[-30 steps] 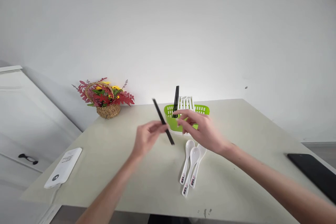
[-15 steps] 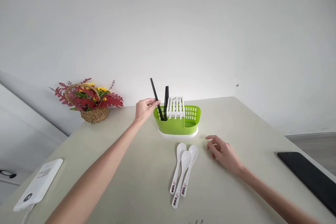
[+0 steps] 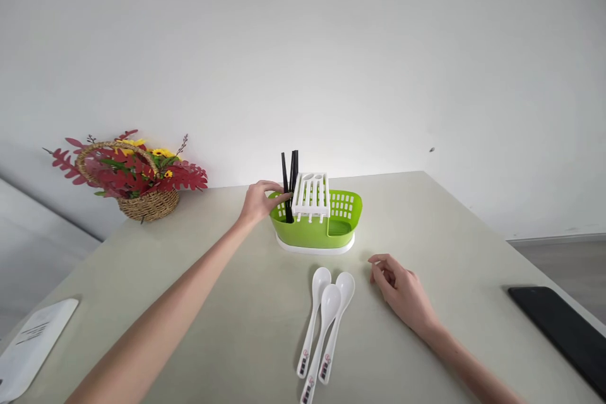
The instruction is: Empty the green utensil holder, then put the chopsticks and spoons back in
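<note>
My left hand (image 3: 259,203) is closed in a pinch round black chopsticks (image 3: 285,170), whose lower ends are inside the left compartment of a green cutlery holder (image 3: 310,238). More black chopsticks (image 3: 295,167) stand upright beside them. A white slotted rack (image 3: 311,196) sits across the holder's middle; the right compartment shows nothing in it. My right hand (image 3: 400,287) rests on the table with its fingers loosely curled and apart, holding nothing. Between my forearms lie three white spoons (image 3: 330,303), overlapping, bowls toward the holder, with printed marks on their handles.
A wicker basket (image 3: 149,207) of red and yellow artificial flowers stands at the back left against the wall. A white device (image 3: 38,344) lies at the left edge, a black phone (image 3: 561,334) at the right. The wall rises behind the table (image 3: 227,328).
The chopsticks in my left hand have gone lower into the left compartment and stand more upright. My right hand's fingers have curled in slightly. The view has shifted a little.
</note>
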Demonstrator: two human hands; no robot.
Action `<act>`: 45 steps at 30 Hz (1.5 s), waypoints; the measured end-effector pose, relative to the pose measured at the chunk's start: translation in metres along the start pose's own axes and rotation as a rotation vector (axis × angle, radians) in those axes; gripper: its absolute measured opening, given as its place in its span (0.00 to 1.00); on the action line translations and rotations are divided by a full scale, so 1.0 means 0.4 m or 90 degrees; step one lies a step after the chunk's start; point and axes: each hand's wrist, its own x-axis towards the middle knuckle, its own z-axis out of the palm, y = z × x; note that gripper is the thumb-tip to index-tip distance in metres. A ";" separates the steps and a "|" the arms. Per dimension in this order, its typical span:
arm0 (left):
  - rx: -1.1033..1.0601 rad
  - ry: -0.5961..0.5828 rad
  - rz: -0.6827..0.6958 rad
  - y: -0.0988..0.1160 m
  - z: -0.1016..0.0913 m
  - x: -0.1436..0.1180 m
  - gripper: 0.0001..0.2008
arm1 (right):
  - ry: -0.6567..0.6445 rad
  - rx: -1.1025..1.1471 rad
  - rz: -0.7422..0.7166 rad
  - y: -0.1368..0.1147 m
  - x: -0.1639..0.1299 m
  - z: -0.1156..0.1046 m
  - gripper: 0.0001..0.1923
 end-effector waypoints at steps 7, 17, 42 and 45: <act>-0.078 0.165 -0.073 -0.031 -0.036 -0.038 0.22 | -0.002 -0.002 0.006 0.000 0.000 0.002 0.18; -0.230 0.136 -0.237 -0.174 0.025 -0.324 0.25 | -0.032 -0.010 -0.014 -0.015 -0.016 -0.002 0.24; -0.182 0.014 -0.151 -0.158 0.006 -0.399 0.22 | -0.085 -0.184 -0.026 -0.265 0.042 -0.286 0.25; -0.193 0.017 -0.144 -0.155 0.006 -0.404 0.22 | 0.111 -0.205 -0.108 -0.401 0.034 -0.294 0.23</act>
